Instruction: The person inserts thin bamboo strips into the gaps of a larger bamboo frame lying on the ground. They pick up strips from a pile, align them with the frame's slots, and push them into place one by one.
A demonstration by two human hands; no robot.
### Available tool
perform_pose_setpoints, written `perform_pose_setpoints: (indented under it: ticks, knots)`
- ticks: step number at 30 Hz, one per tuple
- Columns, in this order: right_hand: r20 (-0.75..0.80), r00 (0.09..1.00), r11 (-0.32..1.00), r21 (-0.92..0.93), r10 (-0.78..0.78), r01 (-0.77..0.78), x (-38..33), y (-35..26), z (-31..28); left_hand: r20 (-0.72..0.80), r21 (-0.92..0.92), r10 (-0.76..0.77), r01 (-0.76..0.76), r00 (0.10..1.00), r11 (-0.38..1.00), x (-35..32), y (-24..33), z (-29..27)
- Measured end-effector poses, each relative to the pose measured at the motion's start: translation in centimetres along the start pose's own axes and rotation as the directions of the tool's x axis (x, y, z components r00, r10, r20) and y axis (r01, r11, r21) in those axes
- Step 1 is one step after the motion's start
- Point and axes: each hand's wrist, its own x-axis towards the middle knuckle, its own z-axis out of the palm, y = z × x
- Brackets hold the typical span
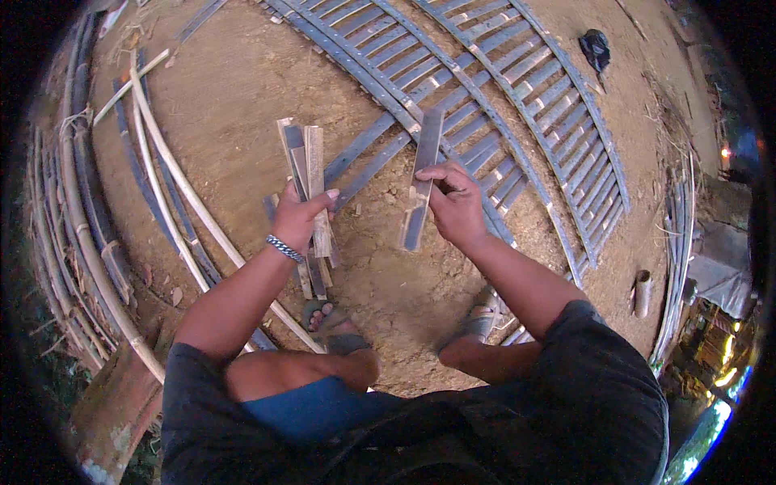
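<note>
My left hand (296, 217) is closed around a bundle of several split bamboo slats (316, 162), some pale and some dark, standing up out of the fist and hanging below it. A braided bracelet (284, 247) circles that wrist. Off to the right, my right hand (454, 202) pinches a single dark bamboo slat (429, 137) near its middle. This slat is tilted, its top end reaching over the frame of slats beyond, and a paler patch shows on its lower part. The two hands are apart, both above the bare dirt.
Slatted bamboo panels (558, 121) lie on the ground ahead and to the right. Long bamboo poles (101, 259) and curved pale strips (182, 190) lie on the left. A black bag-like bundle (595, 50) rests beyond the panels. A short bamboo tube (643, 293) is at right.
</note>
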Motion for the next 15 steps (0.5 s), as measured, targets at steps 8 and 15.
perform_pose_setpoints:
  ticks: [8,15]
  knots:
    - [0.043,0.964,0.946,-0.21,0.263,-0.248,-1.6,-1.9,-10.4,0.062,0.052,0.003,-0.006,0.998,0.999,0.0,-1.4,3.7]
    - [-0.053,0.882,0.865,-0.181,0.467,-0.469,-7.4,3.2,-25.1,0.306,0.349,-0.027,-0.086,0.952,0.933,1.3,-0.5,5.5]
